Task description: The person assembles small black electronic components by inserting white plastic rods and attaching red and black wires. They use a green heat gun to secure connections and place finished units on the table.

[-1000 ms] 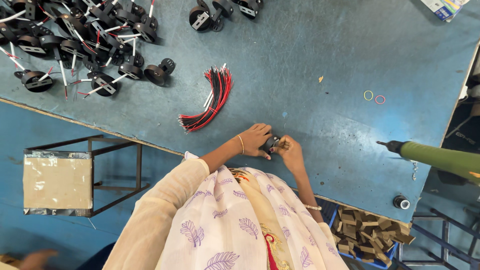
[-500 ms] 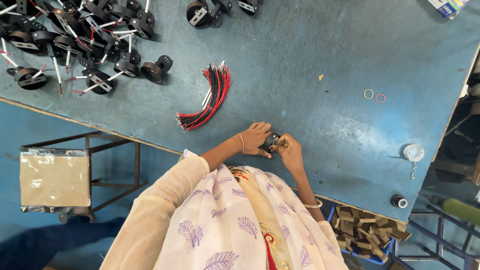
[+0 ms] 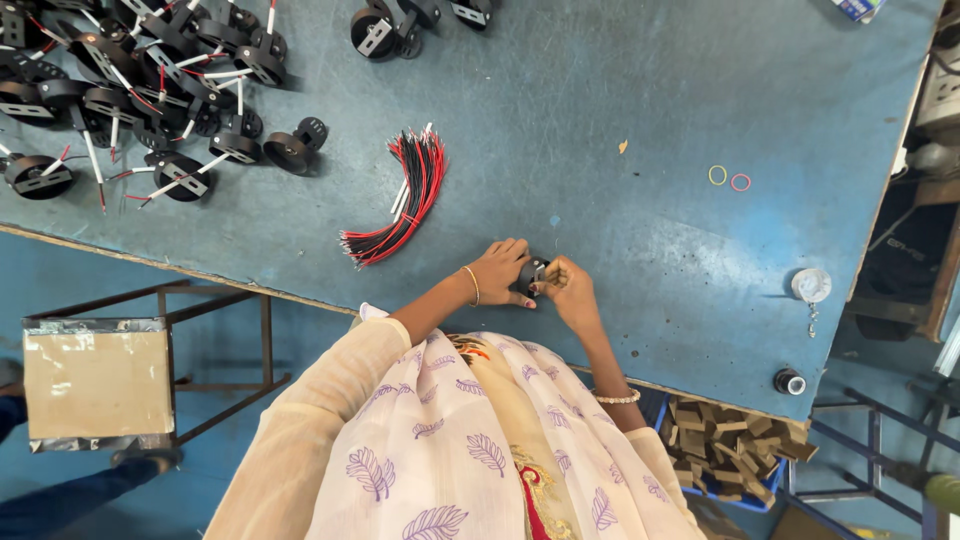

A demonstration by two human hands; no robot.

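My left hand point(image 3: 500, 272) and my right hand point(image 3: 568, 292) meet near the front edge of the blue table point(image 3: 620, 90). Between their fingers they pinch a small black part point(image 3: 532, 270), held just above the tabletop. The left wrist wears a thin gold bangle and the right wrist a bead bracelet. A bundle of red and black wires point(image 3: 402, 200) lies on the table a little to the left of and beyond my left hand. My patterned white garment hides the table edge below my arms.
A heap of black round parts with wires point(image 3: 150, 90) fills the far left. Two rubber bands point(image 3: 728, 178), a white round disc point(image 3: 811, 285) and a small black cylinder point(image 3: 789, 381) lie to the right. A cardboard box point(image 3: 97, 385) sits on a stool; a bin of brown pieces point(image 3: 730, 445) is lower right.
Both hands stay on the small black part. A green tool at the right has withdrawn toward the lower right corner, and a white disc now lies at the table's right side.
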